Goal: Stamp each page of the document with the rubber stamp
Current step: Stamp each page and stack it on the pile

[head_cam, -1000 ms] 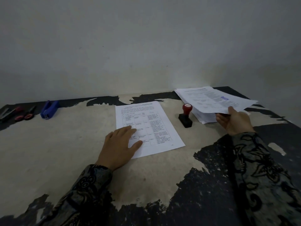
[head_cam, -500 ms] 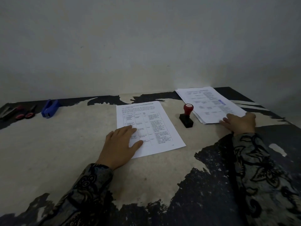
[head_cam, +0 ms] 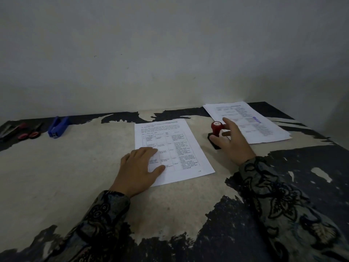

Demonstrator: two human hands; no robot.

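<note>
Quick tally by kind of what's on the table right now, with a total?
Single page under the left hand: 1
Stack of stamped pages: 1
Rubber stamp, right hand reaching around it: 1
Blue stapler: 1
Red-handled scissors: 1
Dark tool at the far left edge, too cut off to identify: 1
Total: 6

A worn tabletop (head_cam: 56, 176) is showing rough, matt beige where its black coating is peeling. White matt paper sheets (head_cam: 170, 148) are lying smooth — the far-left blue plastic stapler (head_cam: 57, 127) and red-knobbed rubber stamp (head_cam: 215, 129) are looking faintly glossy.
</note>
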